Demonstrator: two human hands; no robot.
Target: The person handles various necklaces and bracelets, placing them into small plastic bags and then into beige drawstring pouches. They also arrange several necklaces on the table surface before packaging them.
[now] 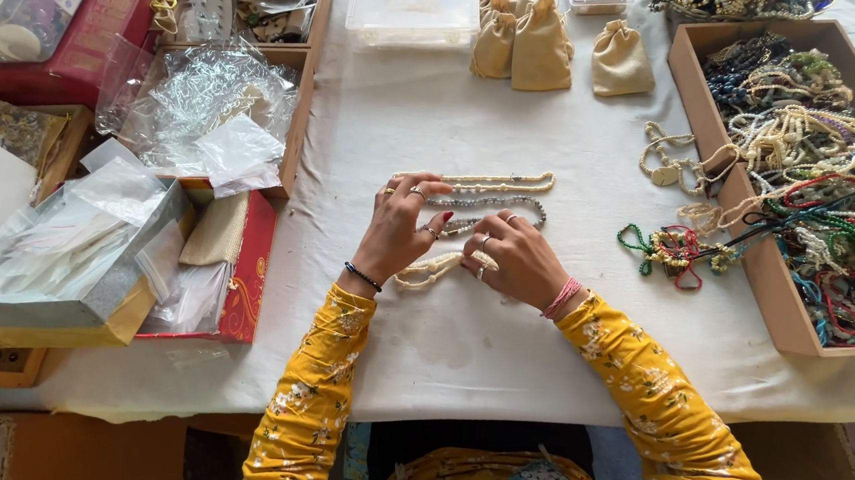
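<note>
Left hand (400, 230) fingers spread, resting on grey bead strand (490, 203). Right hand (516, 258) fingers loosely curled on cream bead strand (433, 267). Bead-filled box (747, 262) at 3 o'clock.

White-clothed table (501, 335) bears bead strands (497, 184), cloth pouches (541, 47), wooden tray (748, 252)

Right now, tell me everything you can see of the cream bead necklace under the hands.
The cream bead necklace looks like several strands of small ivory beads bunched together, lying flat on the white tablecloth nearest the person. It runs slantwise from lower left to upper right. The right hand rests on its upper end; the left hand is just above its lower end. Its clasp is hidden.
</note>
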